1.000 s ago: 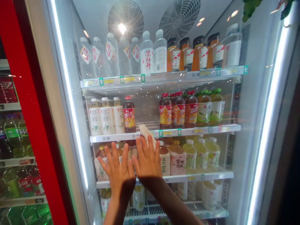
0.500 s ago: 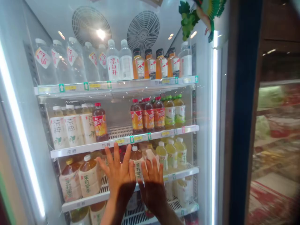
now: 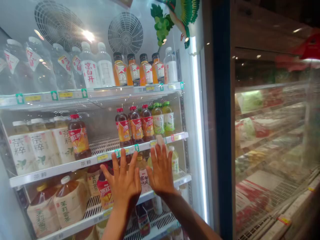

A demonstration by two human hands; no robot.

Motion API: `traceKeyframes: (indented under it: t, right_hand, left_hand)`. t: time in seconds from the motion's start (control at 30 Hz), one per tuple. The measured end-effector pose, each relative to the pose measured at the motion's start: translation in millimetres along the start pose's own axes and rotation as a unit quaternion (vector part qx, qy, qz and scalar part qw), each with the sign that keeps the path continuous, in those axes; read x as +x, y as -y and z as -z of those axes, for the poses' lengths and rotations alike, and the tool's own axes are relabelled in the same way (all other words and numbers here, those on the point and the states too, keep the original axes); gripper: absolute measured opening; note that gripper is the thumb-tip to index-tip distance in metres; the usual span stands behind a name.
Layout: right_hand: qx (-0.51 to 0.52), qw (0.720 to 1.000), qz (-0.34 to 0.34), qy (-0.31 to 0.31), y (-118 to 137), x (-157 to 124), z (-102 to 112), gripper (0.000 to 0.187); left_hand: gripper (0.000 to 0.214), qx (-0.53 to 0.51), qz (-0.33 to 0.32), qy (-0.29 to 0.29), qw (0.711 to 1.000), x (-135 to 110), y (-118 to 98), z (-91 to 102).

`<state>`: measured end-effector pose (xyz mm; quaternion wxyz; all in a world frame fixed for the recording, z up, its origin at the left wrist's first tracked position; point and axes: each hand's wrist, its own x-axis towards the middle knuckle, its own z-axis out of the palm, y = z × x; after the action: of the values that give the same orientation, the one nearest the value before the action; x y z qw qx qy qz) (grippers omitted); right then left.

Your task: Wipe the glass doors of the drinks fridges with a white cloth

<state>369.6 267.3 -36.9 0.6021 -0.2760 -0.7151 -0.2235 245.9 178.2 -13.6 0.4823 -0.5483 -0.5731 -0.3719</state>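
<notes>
My left hand [image 3: 124, 181] is raised with its fingers spread, in front of the glass door [image 3: 97, 116] of a drinks fridge. Nothing shows in it. To its right is my right hand [image 3: 161, 170], stretched out flat with the back towards me. A small pale thing, like folded tissue or cloth [image 3: 159, 140], pokes out beyond its fingertips; the palm is hidden. Behind the left hand stands a red-labelled tea bottle [image 3: 104, 193]. A bottle with a white label [image 3: 144, 180] shows between the hands. Whether my palms touch the glass I cannot tell.
Shelves hold water bottles [image 3: 86, 70], orange drinks [image 3: 133, 71] and teas [image 3: 136, 125]. A bird and grape decoration [image 3: 183, 16] hangs at the top. A dark door frame [image 3: 222, 116] separates a second case [image 3: 265, 133] of packaged goods on the right.
The view has turned right, so the fridge sits further left and more of the second case shows. My right hand has moved up and right across the shelves, the pale thing with it.
</notes>
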Motion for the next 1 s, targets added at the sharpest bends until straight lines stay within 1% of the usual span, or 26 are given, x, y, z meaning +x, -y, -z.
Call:
traceKeyframes:
  t: [0.07, 0.1, 0.13, 0.17, 0.23, 0.27, 0.3, 0.33, 0.37, 0.47, 0.5, 0.53, 0.57, 0.67, 0.7, 0.73, 0.77, 0.83, 0.9, 0.93, 0.97, 1.0]
  right_hand:
    - [0.01, 0.999, -0.035, -0.001, -13, 20, 4, 0.071]
    - [0.012, 0.999, -0.047, 0.001, -17, 20, 6, 0.071]
    - [0.011, 0.999, -0.051, 0.002, -17, 11, 5, 0.072]
    - [0.01, 0.999, -0.046, 0.005, -15, -7, 4, 0.072]
    - [0.004, 1.0, -0.026, 0.012, -4, -53, -1, 0.073]
    - [0.009, 1.0, 0.004, 0.029, 4, -73, -4, 0.072]
    - [0.009, 0.999, 0.019, 0.035, 11, -86, -6, 0.072]
    - [0.007, 0.999, 0.026, 0.035, 18, -89, -7, 0.072]
    - [0.005, 0.999, 0.026, 0.033, 25, -83, -8, 0.073]
    - [0.013, 1.0, -0.008, 0.015, 45, -37, -12, 0.077]
    - [0.019, 1.0, -0.02, 0.01, 53, -27, -14, 0.078]
    - [0.026, 0.999, -0.024, 0.011, 63, -26, -16, 0.078]
    - [0.034, 0.999, -0.015, 0.018, 74, -33, -19, 0.078]
    - [0.055, 0.997, 0.038, 0.044, 114, -82, -27, 0.077]
    - [0.062, 0.996, 0.049, 0.05, 127, -93, -29, 0.076]
    - [0.069, 0.995, 0.055, 0.055, 139, -96, -30, 0.075]
    - [0.074, 0.994, 0.056, 0.06, 150, -91, -31, 0.074]
    - [0.081, 0.993, 0.051, 0.066, 167, -63, -34, 0.073]
    - [0.075, 0.995, 0.029, 0.05, 179, -38, -38, 0.072]
    - [0.074, 0.996, 0.026, 0.05, 183, -36, -39, 0.072]
    - [0.075, 0.995, 0.03, 0.055, 188, -43, -41, 0.071]
    - [0.079, 0.994, 0.044, 0.063, 192, -58, -42, 0.069]
  left_hand:
    - [0.068, 0.01, -0.008, -0.008, 1.0, 1, 0, -2.3]
    - [0.068, 0.014, -0.012, -0.006, 1.0, 0, 1, -2.8]
    - [0.069, 0.018, -0.016, -0.004, 1.0, 0, 1, -2.9]
    - [0.069, 0.019, -0.021, -0.002, 1.0, -2, 1, -2.7]
    - [0.068, 0.02, -0.033, 0.007, 0.999, -9, 3, -1.0]
    - [0.068, 0.02, -0.038, 0.014, 0.999, -14, 5, 0.6]
    - [0.068, 0.022, -0.038, 0.018, 0.999, -19, 9, 2.9]
    - [0.069, 0.026, -0.032, 0.022, 0.999, -25, 14, 6.0]
    - [0.07, 0.03, -0.018, 0.023, 0.999, -32, 20, 10.2]
    - [0.075, 0.045, 0.038, 0.015, 0.998, -50, 47, 28.4]
    - [0.075, 0.049, 0.052, 0.016, 0.997, -55, 56, 35.9]
    - [0.076, 0.054, 0.063, 0.019, 0.996, -60, 66, 43.5]
    - [0.076, 0.057, 0.069, 0.022, 0.996, -65, 74, 50.9]
    - [0.078, 0.065, 0.061, 0.038, 0.995, -80, 97, 68.8]
    - [0.078, 0.068, 0.058, 0.043, 0.995, -85, 103, 73.1]
    - [0.078, 0.07, 0.059, 0.048, 0.995, -90, 110, 76.8]
    - [0.077, 0.072, 0.068, 0.052, 0.994, -95, 117, 80.1]
    - [0.076, 0.076, 0.097, 0.051, 0.991, -104, 132, 86.8]
    - [0.076, 0.08, 0.122, 0.047, 0.988, -112, 145, 93.7]
    - [0.076, 0.081, 0.129, 0.046, 0.987, -116, 151, 97.0]
    - [0.076, 0.081, 0.135, 0.046, 0.986, -120, 155, 100.1]
    - [0.076, 0.081, 0.14, 0.047, 0.986, -124, 159, 102.7]
